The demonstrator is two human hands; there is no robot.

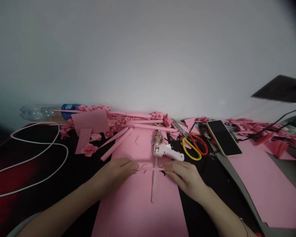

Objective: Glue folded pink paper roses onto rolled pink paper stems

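Note:
Between my hands a thin folded strip of pink paper [150, 168] is stretched level. My left hand [122, 171] pinches its left end, and my right hand [184, 174] pinches the other end. Beneath it lies a large pink paper sheet [138, 210]. Just beyond the strip, a white glue gun [169, 152] rests on its side. A translucent glue stick [153, 187] extends from the gun toward me, passing under the strip. Right of the gun are scissors [193, 148] with yellow and red handles.
Rolled pink paper tubes [117, 144] and folded paper flowers [90, 149] line the wall. A plastic bottle [44, 112] lies at the back left, near a white cable [39, 143]. To the right are a phone [224, 138] and more pink paper sheets [268, 191].

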